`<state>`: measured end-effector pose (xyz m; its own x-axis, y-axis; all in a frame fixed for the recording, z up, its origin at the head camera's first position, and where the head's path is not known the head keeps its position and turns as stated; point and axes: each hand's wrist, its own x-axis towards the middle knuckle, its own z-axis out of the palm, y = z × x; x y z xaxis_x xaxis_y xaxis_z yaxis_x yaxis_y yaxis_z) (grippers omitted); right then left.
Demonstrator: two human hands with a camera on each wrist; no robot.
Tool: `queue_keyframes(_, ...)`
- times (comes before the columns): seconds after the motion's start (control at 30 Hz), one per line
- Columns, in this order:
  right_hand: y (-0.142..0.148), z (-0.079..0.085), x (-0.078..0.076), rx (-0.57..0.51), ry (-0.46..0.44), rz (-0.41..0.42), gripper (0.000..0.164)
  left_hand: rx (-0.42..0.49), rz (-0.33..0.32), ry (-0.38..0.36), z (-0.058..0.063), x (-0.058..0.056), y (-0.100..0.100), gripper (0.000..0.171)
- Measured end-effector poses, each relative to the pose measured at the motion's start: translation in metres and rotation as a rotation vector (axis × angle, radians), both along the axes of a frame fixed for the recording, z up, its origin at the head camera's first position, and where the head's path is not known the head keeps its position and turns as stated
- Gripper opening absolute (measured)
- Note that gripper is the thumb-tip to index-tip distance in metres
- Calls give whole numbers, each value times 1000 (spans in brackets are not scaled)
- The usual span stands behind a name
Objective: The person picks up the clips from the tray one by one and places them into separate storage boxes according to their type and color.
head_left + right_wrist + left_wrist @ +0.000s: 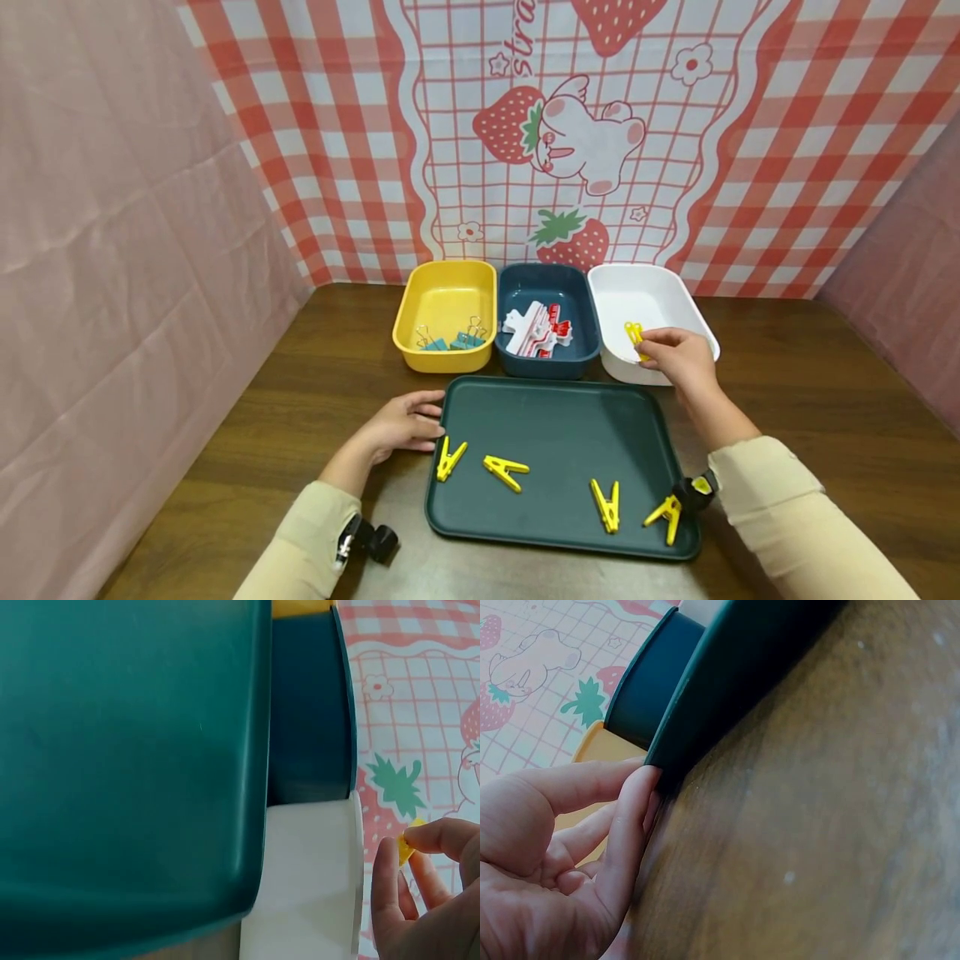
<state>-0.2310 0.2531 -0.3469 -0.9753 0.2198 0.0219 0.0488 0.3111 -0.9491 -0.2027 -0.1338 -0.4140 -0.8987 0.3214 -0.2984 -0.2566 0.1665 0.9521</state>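
Note:
My right hand (681, 360) pinches a yellow clothespin (634, 333) between thumb and fingertips, above the white bin (618, 367). In the right wrist view only a small part of that clothespin (406, 851) shows between the fingers. At the left side of the dark green tray (555, 433), my left hand (401, 425) holds the rim; the left wrist view shows thumb and finger (626, 832) meeting at the tray's edge. Several yellow clothespins lie on the tray: two at left, including one (506, 472), and two at right, including one (606, 505).
Behind the tray, a yellow bin (446, 362) holds teal binder clips (468, 340). Beside it stands a dark blue bin (551, 367) with white and red clips (536, 329). A checked cloth (352, 150) hangs behind the wooden table (300, 400).

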Motion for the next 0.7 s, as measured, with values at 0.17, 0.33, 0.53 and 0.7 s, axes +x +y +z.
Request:
queue_keyframes(0.17,4,0,-7,54,13,-19,37,1,-2,2,0,0,0,60)
queue_keyframes(0.33,7,-1,-16,84,5,-44,35,-1,-1,0,1,0,0,60)
queue_keyframes(0.53,8,0,-28,157,-27,-79,35,-7,1,-2,2,0,1,60)
queue_keyframes(0.7,7,3,-37,190,-11,-100,33,-7,3,7,2,0,0,61)
